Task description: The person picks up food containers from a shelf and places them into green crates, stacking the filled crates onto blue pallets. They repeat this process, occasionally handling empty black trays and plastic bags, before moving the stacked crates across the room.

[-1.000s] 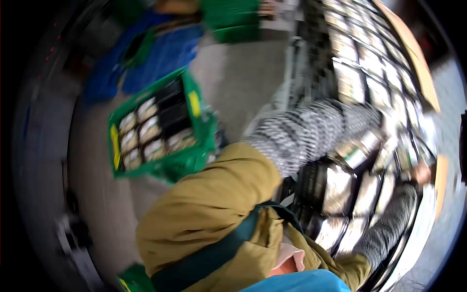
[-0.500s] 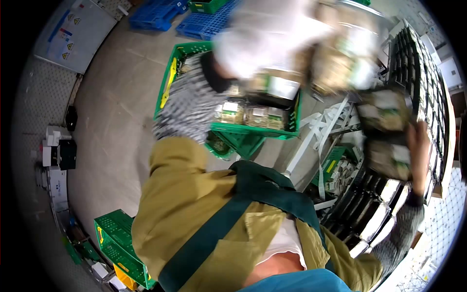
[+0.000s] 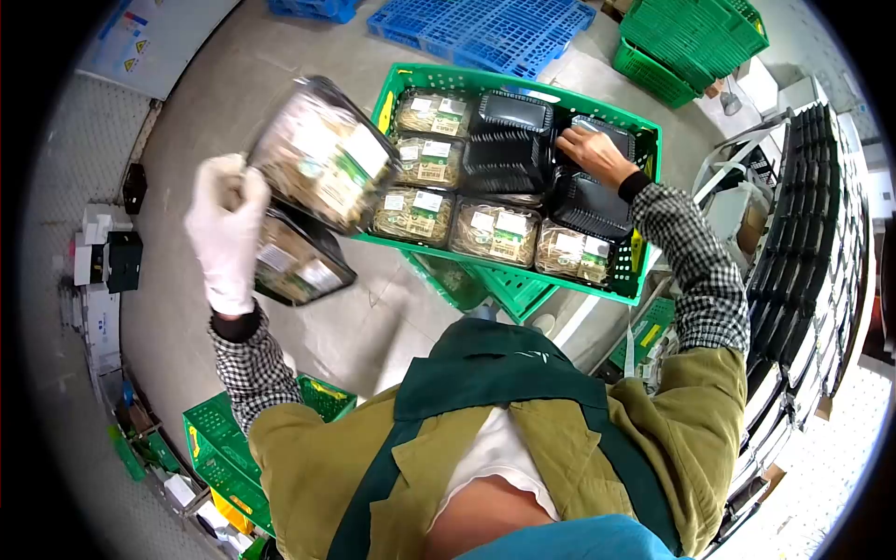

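Note:
My left hand [image 3: 227,219], in a white glove, grips the edges of two packs off the crate's left side. The upper pack [image 3: 322,154] is a black plastic tray with a clear top, a white and green label and pale brown strands inside. Below it hangs a similar food pack [image 3: 297,259], tilted. My bare right hand [image 3: 597,154] is inside the green crate [image 3: 509,259], its fingers curled over an upside-down black plastic tray [image 3: 611,131]. Around it lie more upturned black trays [image 3: 504,161] and several label-up packs [image 3: 495,231].
A blue pallet [image 3: 481,33] lies beyond the crate, with stacked green crates [image 3: 691,42] to its right. Tall stacks of black trays [image 3: 793,243] stand at the right. Other green crates [image 3: 224,448] sit at the lower left.
My left hand has swung from above the crate to its left, carrying packs. My right hand has moved from the stacks at the right into the crate, where upside-down trays now lie.

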`<state>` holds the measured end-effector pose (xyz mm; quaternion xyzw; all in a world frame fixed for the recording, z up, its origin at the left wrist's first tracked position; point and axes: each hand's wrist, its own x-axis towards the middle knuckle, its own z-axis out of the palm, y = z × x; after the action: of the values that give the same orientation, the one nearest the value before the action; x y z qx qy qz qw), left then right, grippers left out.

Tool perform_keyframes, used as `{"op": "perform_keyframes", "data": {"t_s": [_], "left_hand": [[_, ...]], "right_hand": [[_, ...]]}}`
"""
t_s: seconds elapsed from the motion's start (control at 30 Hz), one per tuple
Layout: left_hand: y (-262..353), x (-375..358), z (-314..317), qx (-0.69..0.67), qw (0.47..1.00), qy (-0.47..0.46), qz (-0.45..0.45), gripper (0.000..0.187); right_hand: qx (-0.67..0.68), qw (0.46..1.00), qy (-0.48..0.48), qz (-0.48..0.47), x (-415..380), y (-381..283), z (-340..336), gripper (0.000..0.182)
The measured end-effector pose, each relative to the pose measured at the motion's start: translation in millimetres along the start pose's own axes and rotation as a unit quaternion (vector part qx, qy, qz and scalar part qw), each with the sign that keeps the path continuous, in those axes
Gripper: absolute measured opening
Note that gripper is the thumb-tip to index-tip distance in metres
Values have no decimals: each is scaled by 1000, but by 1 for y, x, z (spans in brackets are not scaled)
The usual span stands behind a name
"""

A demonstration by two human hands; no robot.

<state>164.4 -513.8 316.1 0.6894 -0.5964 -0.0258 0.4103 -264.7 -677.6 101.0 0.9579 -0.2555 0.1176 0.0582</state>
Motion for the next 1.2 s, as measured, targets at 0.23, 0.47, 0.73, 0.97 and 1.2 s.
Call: {"op": "perform_keyframes", "data": {"t_s": [0.23,0.47,0.73,0.97,1.2], "left_hand": [[52,-35,93,-147,961,-209,106,19],[62,-35,150,-266,939,-210,59,29],[71,-45,216,-338,933,-35,120,10],[-5,-66,212,-134,860,-120,478,25],[-96,-139,257,34,895,-441,63,65]], "right_hand": [[530,831,35,167,39,-95,-92,61],[239,896,12,373,-39,-137,-148,92],[221,915,112,317,-51,-196,-78,99],[147,913,201,323,-15,-190,-58,35],[221,950,154,159,-88,-223,-26,14]]}}
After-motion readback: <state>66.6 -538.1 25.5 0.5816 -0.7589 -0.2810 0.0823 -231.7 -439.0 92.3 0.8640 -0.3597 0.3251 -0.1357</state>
